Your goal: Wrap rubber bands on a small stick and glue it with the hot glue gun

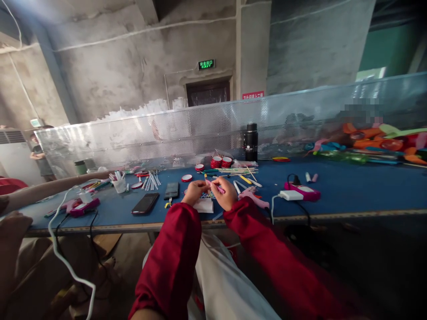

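My left hand (195, 192) and my right hand (228, 194) meet over the near edge of the blue table (287, 178). In the right hand, closed fingers grip a slim pink pen-like tool (220, 190) whose tip points toward the left fingers. The left fingers pinch a small thin piece with a yellowish end (206, 177); its kind is too small to make out. Below the hands lies a white pad or box (204, 206). Just right of my right wrist rests a pink glue gun (255, 198).
Two phones (145, 203) lie to the left, near a white cup of sticks (119, 183). Red tape rolls (221, 162) and a black bottle (251, 142) stand behind. Magenta power strips (306, 192) with cables sit either side. Another person's arm (50, 191) reaches in at left.
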The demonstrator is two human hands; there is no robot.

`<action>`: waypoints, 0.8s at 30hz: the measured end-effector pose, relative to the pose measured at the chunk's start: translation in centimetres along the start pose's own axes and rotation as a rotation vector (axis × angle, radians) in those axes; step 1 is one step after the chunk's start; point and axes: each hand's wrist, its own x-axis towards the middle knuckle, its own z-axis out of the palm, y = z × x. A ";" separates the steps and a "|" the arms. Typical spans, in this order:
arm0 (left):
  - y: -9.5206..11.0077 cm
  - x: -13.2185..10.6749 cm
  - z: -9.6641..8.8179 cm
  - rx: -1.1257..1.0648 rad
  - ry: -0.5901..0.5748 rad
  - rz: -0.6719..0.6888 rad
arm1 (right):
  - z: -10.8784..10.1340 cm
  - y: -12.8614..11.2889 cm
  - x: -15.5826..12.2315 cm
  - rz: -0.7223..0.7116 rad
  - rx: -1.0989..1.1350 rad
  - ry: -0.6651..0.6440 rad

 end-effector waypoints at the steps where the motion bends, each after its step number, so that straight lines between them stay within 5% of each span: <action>1: 0.0 0.0 0.0 0.005 0.001 0.003 | 0.0 0.0 0.0 -0.006 -0.002 -0.005; 24: -0.1 0.0 -0.1 0.004 0.013 0.013 | -0.1 0.0 0.0 0.011 -0.021 0.001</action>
